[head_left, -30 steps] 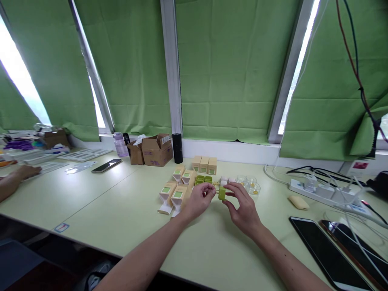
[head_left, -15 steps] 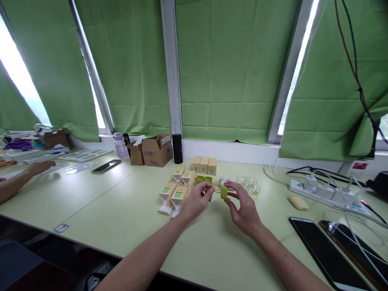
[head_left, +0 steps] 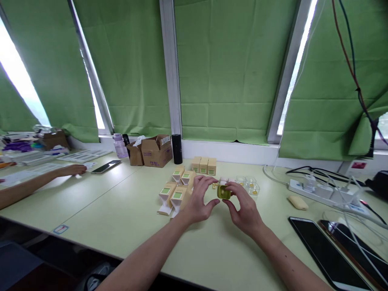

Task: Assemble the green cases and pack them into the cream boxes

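My right hand (head_left: 244, 208) pinches a small olive-green square case (head_left: 223, 192) between thumb and fingers, its hollow side facing me. At the case's left is my left hand (head_left: 201, 200), thumb and fingers apart; whether it touches the case I cannot tell. Left of that hand stand several small cardboard boxes (head_left: 178, 195) with green labels, the front ones with their flaps open. Behind the hands are closed small boxes (head_left: 204, 166) in a row. Clear round containers (head_left: 250, 184) with yellow pieces inside lie beyond my right hand, beside small pale pieces (head_left: 223, 180).
A white power strip (head_left: 327, 195) with tangled cables, a beige rounded object (head_left: 298, 202) and a dark tablet (head_left: 321, 248) lie at right. At the back are an open carton (head_left: 157, 151) and a black cylinder (head_left: 177, 149). A co-worker's hand (head_left: 72, 170) is near a phone (head_left: 106, 167).
The green case has turned in my right hand to show its hollow side. My left hand has let go of the small ring-like piece and spread its fingers. The co-worker's hand moved right.
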`<act>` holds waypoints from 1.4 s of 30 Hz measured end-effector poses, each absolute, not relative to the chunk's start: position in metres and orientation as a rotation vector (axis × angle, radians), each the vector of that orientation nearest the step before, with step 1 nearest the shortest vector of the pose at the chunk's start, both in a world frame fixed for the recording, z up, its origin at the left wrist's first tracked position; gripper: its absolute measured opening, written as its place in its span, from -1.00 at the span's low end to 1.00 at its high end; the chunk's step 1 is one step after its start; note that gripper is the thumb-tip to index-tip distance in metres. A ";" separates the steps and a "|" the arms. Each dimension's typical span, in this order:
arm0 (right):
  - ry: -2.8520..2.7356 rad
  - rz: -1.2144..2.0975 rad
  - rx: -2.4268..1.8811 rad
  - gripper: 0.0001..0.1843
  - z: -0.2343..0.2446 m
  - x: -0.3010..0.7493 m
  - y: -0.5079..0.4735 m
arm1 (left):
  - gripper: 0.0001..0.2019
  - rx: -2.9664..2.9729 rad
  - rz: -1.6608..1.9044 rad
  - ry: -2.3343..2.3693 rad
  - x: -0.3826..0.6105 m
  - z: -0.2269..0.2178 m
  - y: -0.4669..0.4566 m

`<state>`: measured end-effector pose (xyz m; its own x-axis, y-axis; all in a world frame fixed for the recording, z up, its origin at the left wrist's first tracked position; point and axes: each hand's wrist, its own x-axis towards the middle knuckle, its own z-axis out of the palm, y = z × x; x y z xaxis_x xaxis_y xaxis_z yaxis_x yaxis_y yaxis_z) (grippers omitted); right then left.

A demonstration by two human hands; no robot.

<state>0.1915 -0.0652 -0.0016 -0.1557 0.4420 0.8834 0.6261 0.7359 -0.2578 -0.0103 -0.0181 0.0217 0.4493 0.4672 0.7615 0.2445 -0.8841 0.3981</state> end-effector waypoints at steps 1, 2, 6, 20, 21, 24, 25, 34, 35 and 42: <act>-1.806 -0.227 -0.837 -0.56 -0.002 0.192 -0.065 | -0.44 2.490 1.405 0.606 -0.010 0.020 -0.017; -1.821 -0.250 -0.838 -0.59 -0.002 0.193 -0.065 | -0.45 2.503 1.403 0.598 -0.009 0.019 -0.016; -1.863 -0.293 -0.833 -0.58 -0.002 0.194 -0.064 | -0.50 2.522 1.409 0.593 -0.008 0.016 -0.014; -1.915 -0.283 -0.797 -0.55 0.001 0.191 -0.064 | -0.55 2.559 1.461 0.540 -0.007 0.020 -0.017; -1.910 -0.286 -0.797 -0.55 0.000 0.191 -0.063 | -0.56 2.558 1.460 0.539 -0.007 0.020 -0.017; -1.880 -0.292 -0.801 -0.58 -0.003 0.192 -0.063 | -0.56 2.553 1.447 0.551 -0.007 0.020 -0.017; -1.869 -0.291 -0.802 -0.59 -0.003 0.193 -0.062 | -0.56 2.551 1.447 0.556 -0.007 0.020 -0.017; -1.878 -0.226 -0.774 -0.61 0.000 0.191 -0.064 | -0.57 2.552 1.466 0.560 -0.007 0.020 -0.017; -1.883 -0.223 -0.774 -0.61 0.000 0.191 -0.064 | -0.57 2.554 1.473 0.557 -0.007 0.021 -0.017; -1.860 -0.196 -0.803 -0.63 0.000 0.190 -0.065 | -0.58 2.564 1.473 0.560 -0.007 0.018 -0.015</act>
<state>0.1901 -0.0654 -0.0005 -0.2227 0.4359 0.8720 0.6082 0.7612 -0.2251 -0.0068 -0.0149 0.0178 0.4538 0.3800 0.8060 0.2509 -0.9224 0.2937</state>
